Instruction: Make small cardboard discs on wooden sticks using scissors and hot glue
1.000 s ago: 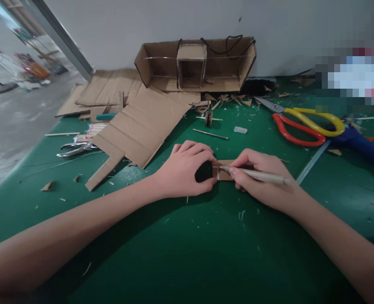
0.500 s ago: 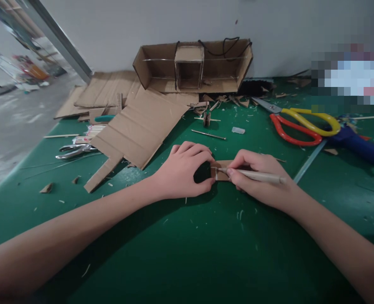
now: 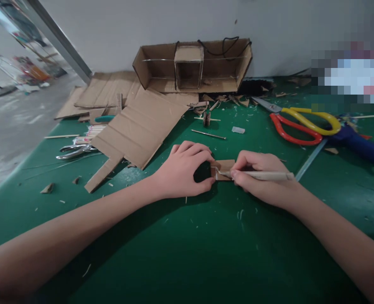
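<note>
A small piece of cardboard (image 3: pixel 226 165) lies flat on the green tabletop in front of me, with thin white lines on its left part. My left hand (image 3: pixel 188 171) grips its left end between thumb and fingertips, pressing it down. In my right hand (image 3: pixel 259 175) is a pale pen (image 3: pixel 269 175), pinched between thumb and fingers and tilted low. Its thin tip touches the cardboard close to the white lines. The right hand's lower fingers rest by the cardboard's right end.
Behind my hands stands an open cardboard box (image 3: pixel 159 63) with black cord. Large cardboard sheets (image 3: pixel 142 126) and metal pliers (image 3: pixel 75 150) lie at left. Scissors (image 3: pixel 296 122) with red and yellow handles, a blue-handled tool (image 3: pixel 361 145) and a metal rod (image 3: pixel 208 134) are farther back. Scraps litter the green table (image 3: pixel 180 253).
My right hand has shifted slightly right, and the pen leans lower, with its tip still at the white lines. More of the cardboard shows. My left hand stays put.
</note>
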`<state>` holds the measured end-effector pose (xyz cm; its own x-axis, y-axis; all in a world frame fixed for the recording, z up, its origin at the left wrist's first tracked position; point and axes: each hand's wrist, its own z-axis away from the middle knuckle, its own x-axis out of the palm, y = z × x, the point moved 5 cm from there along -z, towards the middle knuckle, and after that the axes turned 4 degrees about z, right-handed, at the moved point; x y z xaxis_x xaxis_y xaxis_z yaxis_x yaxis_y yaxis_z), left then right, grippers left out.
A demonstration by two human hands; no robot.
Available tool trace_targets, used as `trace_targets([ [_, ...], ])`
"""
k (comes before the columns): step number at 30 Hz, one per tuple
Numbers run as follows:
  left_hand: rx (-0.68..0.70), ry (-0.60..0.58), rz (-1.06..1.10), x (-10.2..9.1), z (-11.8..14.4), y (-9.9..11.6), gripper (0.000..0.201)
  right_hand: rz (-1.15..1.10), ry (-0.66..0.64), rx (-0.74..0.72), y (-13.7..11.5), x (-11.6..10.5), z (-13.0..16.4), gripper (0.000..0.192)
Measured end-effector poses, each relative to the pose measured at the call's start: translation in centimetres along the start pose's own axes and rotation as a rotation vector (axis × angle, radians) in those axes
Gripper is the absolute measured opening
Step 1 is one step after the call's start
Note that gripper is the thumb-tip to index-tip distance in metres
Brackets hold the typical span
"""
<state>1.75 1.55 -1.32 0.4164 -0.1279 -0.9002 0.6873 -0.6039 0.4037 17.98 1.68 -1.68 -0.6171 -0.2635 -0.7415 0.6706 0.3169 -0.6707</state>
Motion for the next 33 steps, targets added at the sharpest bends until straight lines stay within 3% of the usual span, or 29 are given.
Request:
trace_targets([
  [8, -0.006, -0.002, -0.003, 0.09, 0.02, -0.11, 0.036, -0.031, -0.025, 0.061, 0.53, 0.05, 0.25, 0.016],
  [16, -0.009, -0.019, 0.004, 0.04, -0.02, 0.04, 0.033, -0.326, 0.062, 0.168, 0.60, -0.17, 0.07, 0.017],
  [22, -0.004, -0.034, 0.002, 0.00, -0.09, 0.03, 0.036, -0.248, -0.027, 0.079, 0.44, 0.18, -0.04, 0.008],
  [25, 0.011, -0.051, 0.007, -0.01, -0.11, 0.00, 0.039, -0.145, -0.047, 0.035, 0.14, -0.01, 0.07, 0.013],
  [33, 0.023, -0.060, 0.008, 0.04, -0.13, -0.03, 0.039, -0.120, -0.059, 0.081, -0.25, 0.01, -0.01, 0.018],
])
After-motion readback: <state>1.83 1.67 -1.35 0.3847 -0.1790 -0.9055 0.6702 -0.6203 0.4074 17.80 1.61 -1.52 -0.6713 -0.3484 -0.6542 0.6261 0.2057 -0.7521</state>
